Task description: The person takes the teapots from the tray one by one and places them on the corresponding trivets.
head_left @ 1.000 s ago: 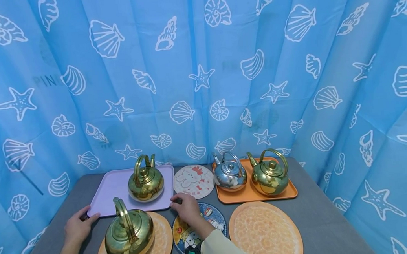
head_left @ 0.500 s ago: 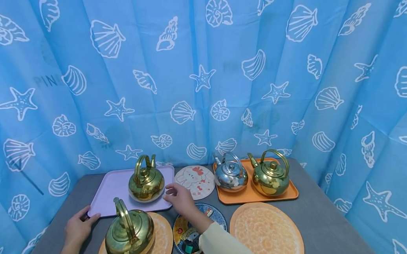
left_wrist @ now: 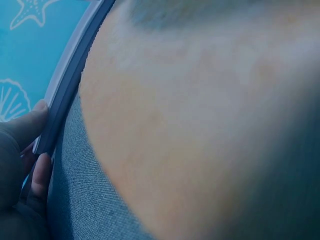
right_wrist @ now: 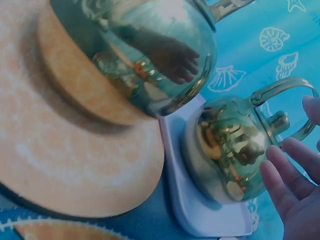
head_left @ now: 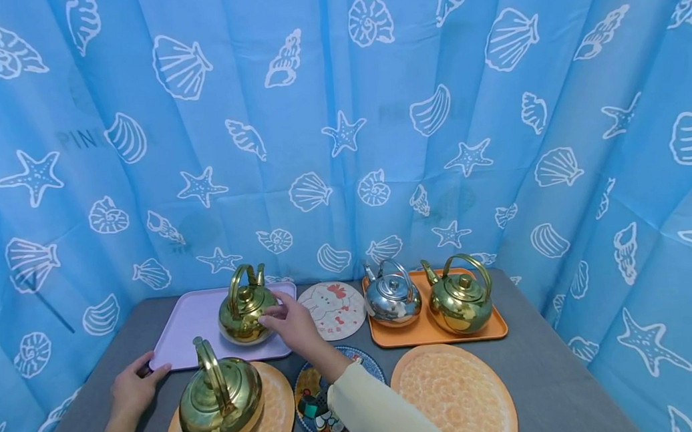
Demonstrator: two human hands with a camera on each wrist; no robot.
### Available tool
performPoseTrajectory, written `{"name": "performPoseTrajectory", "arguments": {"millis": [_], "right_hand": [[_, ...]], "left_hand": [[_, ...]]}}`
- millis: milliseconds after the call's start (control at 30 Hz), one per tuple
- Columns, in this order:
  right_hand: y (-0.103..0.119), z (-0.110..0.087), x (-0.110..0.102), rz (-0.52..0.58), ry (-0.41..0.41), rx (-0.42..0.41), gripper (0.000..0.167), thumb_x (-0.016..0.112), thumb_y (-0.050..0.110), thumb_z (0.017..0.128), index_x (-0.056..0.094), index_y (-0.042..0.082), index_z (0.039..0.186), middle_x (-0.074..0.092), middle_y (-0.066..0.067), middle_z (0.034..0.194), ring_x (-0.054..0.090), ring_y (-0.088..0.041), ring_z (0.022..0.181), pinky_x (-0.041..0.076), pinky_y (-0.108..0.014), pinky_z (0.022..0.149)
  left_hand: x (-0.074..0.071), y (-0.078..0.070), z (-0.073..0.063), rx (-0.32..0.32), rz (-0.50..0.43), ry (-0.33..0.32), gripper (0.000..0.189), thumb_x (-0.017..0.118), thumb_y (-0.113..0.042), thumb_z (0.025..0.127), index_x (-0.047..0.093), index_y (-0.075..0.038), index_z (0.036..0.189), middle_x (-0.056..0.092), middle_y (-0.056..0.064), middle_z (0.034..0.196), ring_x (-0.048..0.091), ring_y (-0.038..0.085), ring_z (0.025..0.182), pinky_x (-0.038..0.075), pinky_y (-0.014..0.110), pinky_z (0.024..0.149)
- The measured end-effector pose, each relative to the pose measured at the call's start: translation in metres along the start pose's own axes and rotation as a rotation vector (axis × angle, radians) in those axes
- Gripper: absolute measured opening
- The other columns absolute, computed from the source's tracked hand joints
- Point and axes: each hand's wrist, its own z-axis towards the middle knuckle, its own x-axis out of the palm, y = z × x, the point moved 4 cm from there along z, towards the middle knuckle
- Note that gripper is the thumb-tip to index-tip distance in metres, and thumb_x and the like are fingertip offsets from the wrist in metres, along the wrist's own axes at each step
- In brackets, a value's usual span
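Observation:
At the lilac tray [head_left: 179,331] my left hand [head_left: 133,388] pinches the near left corner; in the left wrist view the thumb [left_wrist: 30,122] lies over the rim and a finger is below it. A shiny gold kettle [head_left: 247,313] stands upright on the tray. My right hand [head_left: 293,323] is at the right side of this kettle, fingers extended and fingertips overlapping its body. In the right wrist view the fingers [right_wrist: 282,172] are spread close to the kettle's lid and handle. A larger gold kettle [head_left: 217,399] stands between my arms on a round tan mat [head_left: 277,395].
On an orange tray [head_left: 384,337] at the right stand a silver kettle [head_left: 392,300] and another gold kettle [head_left: 461,305]. A round rabbit-print mat [head_left: 334,310], a blue-rimmed cartoon mat [head_left: 365,365] and a second tan mat [head_left: 453,396] lie on the grey table.
My right hand has left the tray's near right corner and moved up and left to the kettle on the lilac tray. The left hand has stayed at its corner.

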Motion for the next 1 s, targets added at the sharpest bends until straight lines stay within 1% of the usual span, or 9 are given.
{"name": "performPoseTrajectory", "arguments": {"millis": [100,233,400,500,567,633,800,933,1000], "right_hand": [[0.006,0.003,0.003,0.023,0.011,-0.014,0.060,0.070,0.016,0.091,0.045,0.010,0.145,0.070,-0.011,0.111,0.065,-0.019,0.103,0.053,-0.028,0.083],[0.011,0.008,0.008,0.081,0.031,-0.024,0.064,0.070,0.013,0.091,0.042,0.012,0.148,0.067,-0.016,0.117,0.065,-0.019,0.103,0.052,-0.027,0.086],[0.014,0.012,0.016,0.159,0.053,-0.031,0.069,0.071,0.011,0.090,0.037,0.011,0.150,0.064,-0.017,0.121,0.064,-0.019,0.105,0.052,-0.026,0.087],[0.016,0.015,0.021,0.182,0.085,-0.037,0.070,0.069,0.010,0.091,0.033,0.010,0.152,0.062,-0.018,0.126,0.062,-0.023,0.110,0.052,-0.028,0.088],[0.018,0.016,0.024,0.182,0.104,-0.038,0.072,0.069,0.012,0.092,0.031,0.010,0.152,0.061,-0.016,0.128,0.061,-0.025,0.113,0.051,-0.029,0.090],[0.020,0.018,0.027,0.179,0.121,-0.041,0.072,0.069,0.013,0.092,0.030,0.011,0.153,0.060,-0.013,0.130,0.058,-0.025,0.117,0.049,-0.030,0.092],[0.025,0.022,0.031,0.209,0.154,-0.028,0.073,0.068,0.015,0.093,0.028,0.017,0.154,0.058,-0.007,0.135,0.054,-0.022,0.123,0.046,-0.033,0.098],[0.027,0.024,0.034,0.292,0.186,0.009,0.072,0.065,0.013,0.094,0.026,0.019,0.155,0.053,-0.009,0.139,0.052,-0.023,0.125,0.050,-0.037,0.094],[0.027,0.025,0.035,0.330,0.193,0.029,0.072,0.065,0.012,0.094,0.027,0.019,0.155,0.053,-0.011,0.138,0.055,-0.023,0.122,0.052,-0.040,0.090]], "left_hand": [[0.000,0.000,0.001,0.002,-0.001,0.000,0.070,0.066,-0.034,0.093,0.037,0.007,0.143,0.029,0.038,0.144,0.023,0.056,0.133,0.021,0.065,0.106],[0.000,-0.001,0.001,0.003,0.008,-0.009,0.068,0.067,-0.031,0.093,0.039,0.007,0.142,0.031,0.038,0.143,0.025,0.055,0.132,0.022,0.064,0.106],[0.001,-0.002,0.002,0.012,0.013,-0.016,0.068,0.068,-0.030,0.092,0.040,0.007,0.141,0.034,0.038,0.141,0.028,0.055,0.131,0.024,0.064,0.105],[0.001,-0.002,0.003,0.005,0.008,-0.010,0.069,0.068,-0.030,0.092,0.039,0.007,0.142,0.034,0.038,0.141,0.029,0.055,0.131,0.025,0.064,0.105],[0.002,-0.002,0.003,-0.002,0.002,-0.008,0.068,0.068,-0.028,0.093,0.039,0.006,0.143,0.034,0.037,0.142,0.028,0.054,0.132,0.025,0.064,0.105],[0.001,-0.001,0.003,-0.001,-0.002,-0.008,0.069,0.068,-0.030,0.093,0.038,0.006,0.143,0.033,0.038,0.142,0.027,0.055,0.132,0.024,0.064,0.105],[0.000,-0.001,0.002,-0.005,0.001,-0.008,0.069,0.067,-0.030,0.093,0.038,0.007,0.143,0.032,0.038,0.143,0.027,0.055,0.132,0.023,0.064,0.106],[-0.001,-0.003,-0.001,-0.014,0.000,-0.010,0.066,0.067,-0.026,0.093,0.039,0.007,0.143,0.033,0.038,0.142,0.028,0.054,0.131,0.024,0.064,0.105],[-0.001,-0.004,-0.002,-0.013,-0.005,-0.011,0.066,0.067,-0.027,0.094,0.039,0.007,0.142,0.033,0.038,0.141,0.028,0.055,0.130,0.024,0.064,0.105]]}}
